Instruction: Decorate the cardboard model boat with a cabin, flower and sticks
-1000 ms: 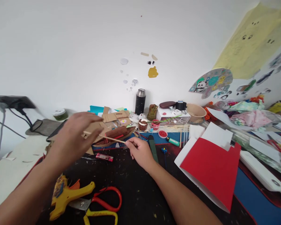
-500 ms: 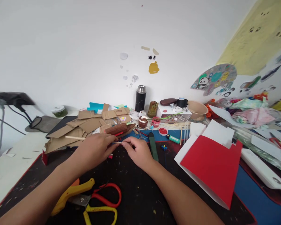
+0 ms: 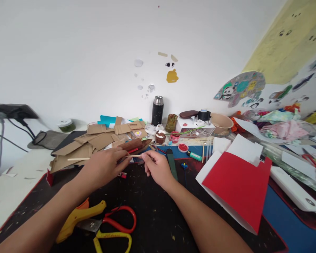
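Observation:
A thin pale wooden stick (image 3: 78, 159) runs roughly level between my two hands, above the dark mat. My left hand (image 3: 105, 164) is closed around it, with one end poking out to the left. At the stick's other end, my right hand (image 3: 157, 166) pinches the tip between thumb and fingers. Just behind the hands lies a brown boat-like piece (image 3: 133, 145) with a red part on its side. A small red piece (image 3: 123, 175) rests on the mat below my left fingers. Nearer me are scissors (image 3: 116, 233) with red and yellow handles and a yellow tool (image 3: 80, 218).
Cardboard scraps (image 3: 81, 146) are heaped at the back left. A black flask (image 3: 157, 110) stands by the wall, with small jars (image 3: 160, 137) before it. To the right lies folded red card (image 3: 237, 189), and a green-handled tool (image 3: 172, 163) sits beside my right hand.
My right hand has shifted slightly right and up along the stick, and more of the stick shows between the hands. Its left end sticks out a little farther left.

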Action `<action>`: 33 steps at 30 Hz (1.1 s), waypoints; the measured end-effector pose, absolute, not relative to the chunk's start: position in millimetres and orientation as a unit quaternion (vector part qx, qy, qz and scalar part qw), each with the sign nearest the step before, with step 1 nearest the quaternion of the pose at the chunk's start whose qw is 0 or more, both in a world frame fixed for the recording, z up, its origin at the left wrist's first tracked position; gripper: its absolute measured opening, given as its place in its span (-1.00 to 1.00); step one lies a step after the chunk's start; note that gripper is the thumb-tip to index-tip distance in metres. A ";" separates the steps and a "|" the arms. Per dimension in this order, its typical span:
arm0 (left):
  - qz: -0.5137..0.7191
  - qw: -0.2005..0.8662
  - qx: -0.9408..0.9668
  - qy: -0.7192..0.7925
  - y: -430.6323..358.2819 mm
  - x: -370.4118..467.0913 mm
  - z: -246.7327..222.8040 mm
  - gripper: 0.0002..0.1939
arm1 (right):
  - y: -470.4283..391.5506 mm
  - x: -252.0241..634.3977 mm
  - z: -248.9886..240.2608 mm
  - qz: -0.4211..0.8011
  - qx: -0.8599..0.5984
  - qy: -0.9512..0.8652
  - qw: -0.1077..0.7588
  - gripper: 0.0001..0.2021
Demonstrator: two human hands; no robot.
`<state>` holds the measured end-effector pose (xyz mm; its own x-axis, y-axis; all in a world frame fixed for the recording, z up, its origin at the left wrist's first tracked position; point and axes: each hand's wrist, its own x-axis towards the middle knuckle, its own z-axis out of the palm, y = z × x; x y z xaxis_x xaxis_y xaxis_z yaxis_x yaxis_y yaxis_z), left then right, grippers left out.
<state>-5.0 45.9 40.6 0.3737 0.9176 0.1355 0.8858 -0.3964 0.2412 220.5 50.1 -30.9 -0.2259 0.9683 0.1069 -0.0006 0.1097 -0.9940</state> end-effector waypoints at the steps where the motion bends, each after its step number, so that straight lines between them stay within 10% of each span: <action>1: 0.127 0.063 0.826 0.546 46.0 -4.9 40.7 -0.52 | 50.1 220.5 -30.9 0.524 -0.415 -0.581 0.464 -0.54; 33: 0.123 0.066 0.748 0.649 54.5 -24.9 46.9 -0.52 | 54.7 221.4 -36.3 0.530 -0.419 -0.573 0.464 -0.53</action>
<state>-24.9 54.5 46.9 0.1285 0.9868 0.0985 0.9545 -0.1500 0.2576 221.4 54.7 -36.3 -0.2188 0.9719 0.0872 -0.0107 0.0870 -0.9962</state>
